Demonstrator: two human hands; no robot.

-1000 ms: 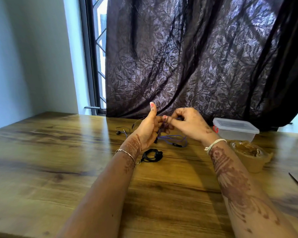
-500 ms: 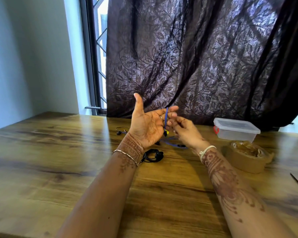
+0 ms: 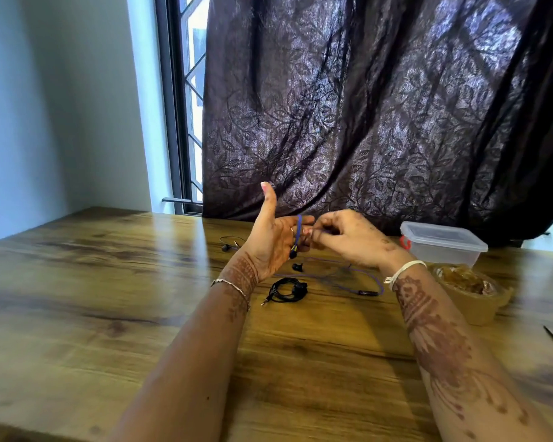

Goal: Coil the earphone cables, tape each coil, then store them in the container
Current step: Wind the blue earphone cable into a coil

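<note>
Winding the purple earphone cable (image 3: 298, 231) round the straight, unclenched fingers of the left hand (image 3: 270, 247), thumb up; pinching its free run in the right hand (image 3: 348, 240) just beside those fingertips. Trailing the rest slack across the table (image 3: 109, 282) under the right wrist, 1 earbud (image 3: 292, 254) dangling at the left palm. Probably light, limp and springy, apt to slip loose. Best to pinch across all turns at 1 spot, clear of the earbud.

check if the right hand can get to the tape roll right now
Probably yes: the tape roll sits beside that forearm with nothing between, though the right hand pinches the purple cable and must release it first.
</note>
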